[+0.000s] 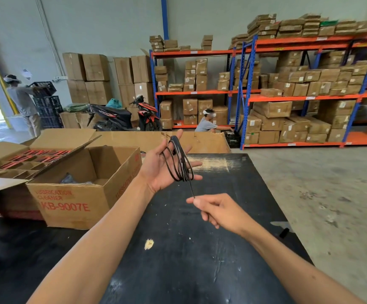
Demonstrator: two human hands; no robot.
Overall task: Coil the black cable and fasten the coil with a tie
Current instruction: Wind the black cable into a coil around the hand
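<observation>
Black bench (200,270) fills lower frame, open cardboard box (86,194) at left. Center frame: left hand (165,167) palm up, fingers spread, black cable (181,161) looped around them. Right hand (219,212) below pinches cable's tail.

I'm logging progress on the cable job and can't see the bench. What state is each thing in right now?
black cable: mostly coiled in loops around the open left hand, no tie visible on it.
left hand: palm up, fingers spread, carrying the loops.
right hand: fingers pinched shut on the cable's free end, held below the coil.
cardboard box: flaps open, standing on the black table.
</observation>
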